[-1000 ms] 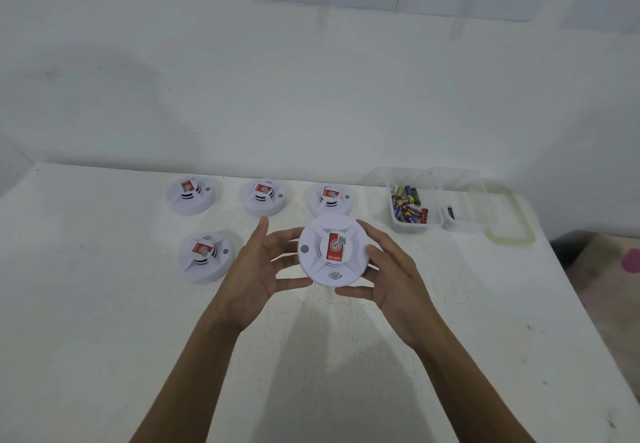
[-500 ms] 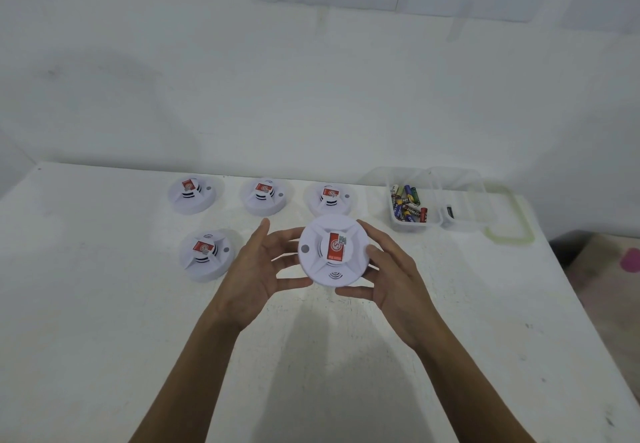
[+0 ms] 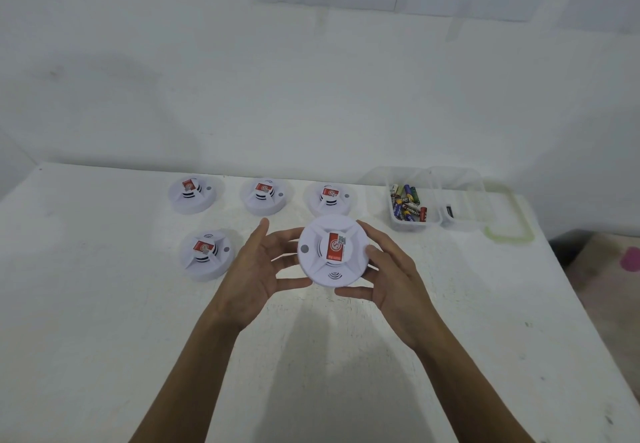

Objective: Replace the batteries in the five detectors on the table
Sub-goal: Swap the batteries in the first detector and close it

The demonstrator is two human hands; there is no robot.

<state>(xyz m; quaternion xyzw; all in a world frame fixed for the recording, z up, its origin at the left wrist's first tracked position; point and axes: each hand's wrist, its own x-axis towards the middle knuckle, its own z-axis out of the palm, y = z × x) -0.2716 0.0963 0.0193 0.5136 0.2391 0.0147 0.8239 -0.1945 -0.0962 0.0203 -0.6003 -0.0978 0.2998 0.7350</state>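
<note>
Judging by the shut casings, no battery had been swapped — left hand point(image 3: 258, 269) and right hand point(image 3: 393, 278) both gripped one detector point(image 3: 333, 250) by its rim above the table's point(image 3: 104, 304) middle; four other detectors point(image 3: 206, 254) sat near the far edge, batteries point(image 3: 408, 202) in the tub point(image 3: 415, 226) at its right.

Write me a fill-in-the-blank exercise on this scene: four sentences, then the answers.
1. The left hand and the right hand together hold ____ detector.
2. ____ other detectors rest on the table.
3. The batteries lie in a clear tub to the ____ of all the detectors.
4. The sticker on the one being held is mostly ____.
Missing words: one; four; right; red.
</note>
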